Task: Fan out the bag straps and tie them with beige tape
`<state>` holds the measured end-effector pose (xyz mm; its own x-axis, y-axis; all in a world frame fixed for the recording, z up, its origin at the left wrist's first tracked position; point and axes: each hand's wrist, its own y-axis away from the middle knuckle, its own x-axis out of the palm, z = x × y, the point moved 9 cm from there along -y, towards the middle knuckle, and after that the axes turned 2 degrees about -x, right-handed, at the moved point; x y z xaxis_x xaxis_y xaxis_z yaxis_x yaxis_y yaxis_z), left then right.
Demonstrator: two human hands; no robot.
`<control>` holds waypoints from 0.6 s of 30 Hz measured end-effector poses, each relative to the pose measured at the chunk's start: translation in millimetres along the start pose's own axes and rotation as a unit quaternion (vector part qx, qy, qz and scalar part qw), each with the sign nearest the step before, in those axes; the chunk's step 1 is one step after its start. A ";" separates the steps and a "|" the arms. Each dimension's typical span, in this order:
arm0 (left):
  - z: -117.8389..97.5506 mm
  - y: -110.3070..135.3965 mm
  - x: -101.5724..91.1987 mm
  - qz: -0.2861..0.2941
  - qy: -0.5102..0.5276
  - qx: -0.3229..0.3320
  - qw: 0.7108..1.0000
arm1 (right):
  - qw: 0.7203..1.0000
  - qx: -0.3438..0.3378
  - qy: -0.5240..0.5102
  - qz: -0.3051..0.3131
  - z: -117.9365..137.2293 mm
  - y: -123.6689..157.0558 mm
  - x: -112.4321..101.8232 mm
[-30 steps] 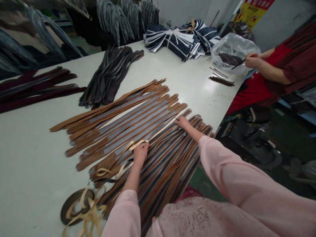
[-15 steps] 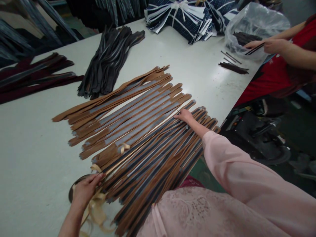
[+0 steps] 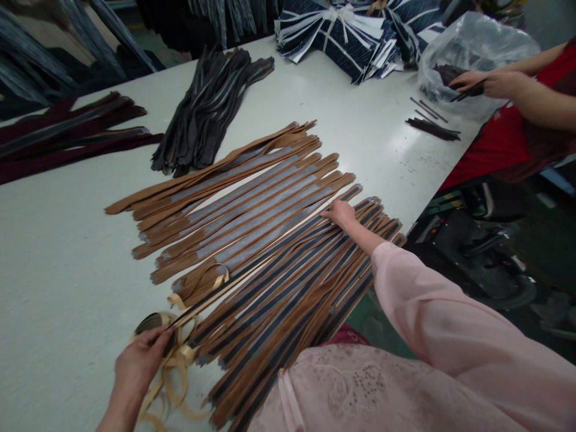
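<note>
One flat tan tape (image 3: pixel 270 252) runs taut and slantwise across two fans of long brown strips (image 3: pixel 243 204), its long axis from near-left to far-right on the white desk (image 3: pixel 58 270); the left hand (image 3: pixel 135 363) pinches it at the round roll (image 3: pixel 150 323); the right hand (image 3: pixel 341 212) presses its far end, fingers down, grip unclear.

Left hand (image 3: pixel 135 365) covers near side of tape roll (image 3: pixel 153 322); grip unclear. Left forearm cut off by bottom edge. Right hand (image 3: pixel 339 213) on striped strips (image 3: pixel 288 282) (pinch or flat press?): too small to tell. Maroon strips (image 3: pixel 67 135) run off left edge. Co-worker's hand (image 3: pixel 477 81) blurred.
</note>
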<state>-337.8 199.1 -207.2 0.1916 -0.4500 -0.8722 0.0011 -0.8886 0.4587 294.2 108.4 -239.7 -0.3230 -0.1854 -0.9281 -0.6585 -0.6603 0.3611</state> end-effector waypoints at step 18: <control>-46.4 19.3 -3.4 0.008 -0.014 0.086 0.996 | 0.993 -0.116 -0.011 -0.013 57.4 12.7 -3.0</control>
<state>-292.9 187.6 -187.5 0.1638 -0.4638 -0.8707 -0.1709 -0.8826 0.4380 247.8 142.3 -227.1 -0.3248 -0.1515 -0.9336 -0.4939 -0.8146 0.3041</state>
